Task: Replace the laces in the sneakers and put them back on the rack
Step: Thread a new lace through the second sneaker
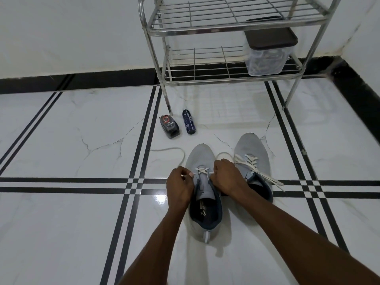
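Observation:
Two grey sneakers stand on the tiled floor, toes pointing away. The left sneaker (200, 157) has a white lace (202, 170) crossed through its lowest eyelets only. My left hand (180, 187) pinches one lace end at the shoe's left side; that lace trails off to the left across the floor (170, 149). My right hand (228, 176) grips the other lace end at the shoe's right side. The right sneaker (249, 147) is laced in white, its ends lying loose to the right. The metal rack (226, 27) stands behind.
A clear plastic box with a dark lid (267, 56) sits on the rack's lower shelf. A dark polish bottle (170, 126) and a blue spray can (188, 124) lie on the floor by the rack's left leg. Black skirting runs along the walls.

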`<state>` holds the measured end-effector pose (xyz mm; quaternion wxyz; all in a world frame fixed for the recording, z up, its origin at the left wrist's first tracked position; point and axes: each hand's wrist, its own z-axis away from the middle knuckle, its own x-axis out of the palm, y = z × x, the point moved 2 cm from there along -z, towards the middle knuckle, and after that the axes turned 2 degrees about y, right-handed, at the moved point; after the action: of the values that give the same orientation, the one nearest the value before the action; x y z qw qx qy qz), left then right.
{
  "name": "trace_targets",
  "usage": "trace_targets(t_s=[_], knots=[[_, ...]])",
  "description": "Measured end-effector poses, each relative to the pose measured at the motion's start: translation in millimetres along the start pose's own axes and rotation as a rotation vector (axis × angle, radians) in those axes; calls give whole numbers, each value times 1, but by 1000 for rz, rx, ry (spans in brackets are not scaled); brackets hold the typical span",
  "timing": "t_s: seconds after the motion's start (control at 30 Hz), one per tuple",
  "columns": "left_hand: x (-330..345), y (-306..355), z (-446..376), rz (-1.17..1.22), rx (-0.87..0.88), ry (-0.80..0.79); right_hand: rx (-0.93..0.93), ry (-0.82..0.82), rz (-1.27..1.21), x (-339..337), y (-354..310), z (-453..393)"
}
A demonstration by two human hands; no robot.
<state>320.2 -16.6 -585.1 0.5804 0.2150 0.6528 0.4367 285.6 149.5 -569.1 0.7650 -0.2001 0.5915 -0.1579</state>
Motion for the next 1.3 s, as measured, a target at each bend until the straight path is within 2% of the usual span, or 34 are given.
trace_targets(t_s=[0.2, 0.27, 0.33, 0.37, 0.43, 0.5, 0.57, 0.6, 0.7, 0.73, 0.83, 0.87, 0.9, 1.03, 1.07, 1.1, 1.2, 1.23, 1.3], knots=[[0, 4, 2, 26, -53, 9, 96, -67, 35, -4, -5, 3], [-3, 8, 0, -50, 9, 46, 88, -63, 84, -12, -5, 5], [-8, 14, -5, -100, 118, 73, 48, -31, -5, -27, -5, 5], [-9, 20, -10, -60, 176, 39, 37, -27, -115, -36, -6, 4], [-9, 38, -19, 87, 253, -165, 60, -57, -355, -58, -11, 2], [-6, 61, -23, 175, 237, -428, 97, -94, -536, -76, -15, -1], [-3, 76, -28, 161, 210, -518, 116, -91, -615, -95, -15, 0], [-3, 77, -33, 148, 177, -469, 123, -77, -630, -103, -14, 1], [-10, 60, -47, 81, 79, -136, 119, -44, -613, -117, -8, 3], [-13, 60, -46, 85, 91, -130, 113, -51, -611, -118, -8, 4], [-10, 83, -44, 197, 220, -439, 87, -98, -612, -112, -9, 1], [-9, 89, -45, 176, 255, -497, 86, -100, -613, -111, -10, 1], [-10, 93, -48, 148, 272, -472, 88, -93, -616, -109, -10, 0], [-29, 68, -71, -31, 86, 43, 86, -89, -629, -111, -5, -1], [-34, 66, -69, -45, 73, 91, 86, -93, -632, -111, -5, -1], [-33, 66, -66, -6, 102, 26, 85, -97, -639, -111, -5, -1], [-16, 87, -51, 138, 260, -436, 74, -118, -664, -109, -8, -2], [-11, 89, -49, 137, 273, -501, 73, -124, -666, -108, -9, -2], [-11, 85, -54, 77, 249, -345, 72, -124, -662, -107, -10, -1]])
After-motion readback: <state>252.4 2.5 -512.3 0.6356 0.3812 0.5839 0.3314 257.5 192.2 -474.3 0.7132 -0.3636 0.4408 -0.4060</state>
